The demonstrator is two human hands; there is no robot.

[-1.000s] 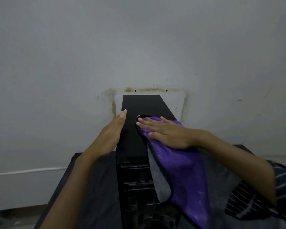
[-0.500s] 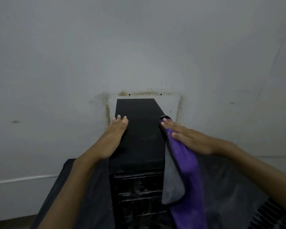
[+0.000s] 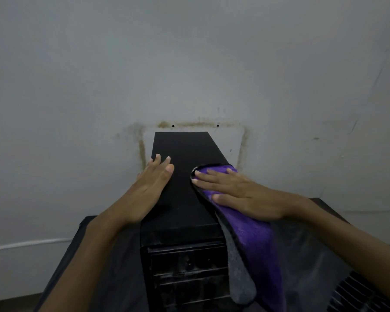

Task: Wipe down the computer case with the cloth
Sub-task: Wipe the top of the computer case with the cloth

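The purple microfibre cloth with a grey underside (image 3: 254, 235) is pressed flat under the straight fingers of the right hand (image 3: 241, 194), not clenched, at the right edge of the tall black metal computer case (image 3: 185, 190) in mid-frame. The left hand (image 3: 152, 185) is laid flat, fingers straight, on the case's left edge. The hanging cloth could be dragged off the edge if pressure eases.

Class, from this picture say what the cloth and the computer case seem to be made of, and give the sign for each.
Cloth: seemingly microfibre or plush fabric, purple on one face and grey on the other, with a fuzzy nap, draping limply over the case's edge.
Computer case: probably painted metal or plastic; its black top is flat, smooth, matte and sharp-edged. Which one cannot be told.
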